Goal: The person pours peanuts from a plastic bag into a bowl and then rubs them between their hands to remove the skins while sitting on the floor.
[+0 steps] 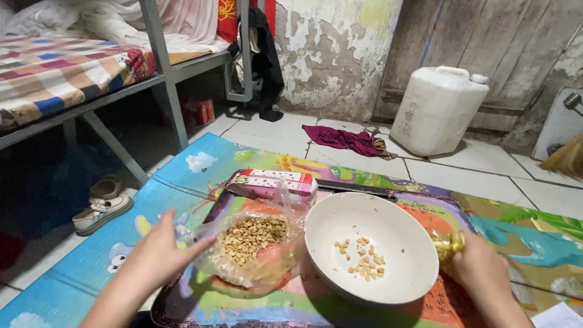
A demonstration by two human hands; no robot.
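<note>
My left hand [155,255] reaches toward a clear plastic bag of peanuts [252,243], its fingers spread, fingertips at the bag's left edge. A white bowl [371,254] with a small scatter of peanuts sits to the right of the bag. My right hand [483,273] is beside the bowl's right rim, closed around a small gold-coloured object [448,245]. Bag and bowl rest on a colourful low tray table [425,209].
A red and white pencil case [273,184] lies behind the bag. A colourful play mat [200,164] covers the tiled floor. A metal bed frame [164,73], shoes [100,209], a white jerrycan [437,109] and a dark red cloth [346,140] lie beyond.
</note>
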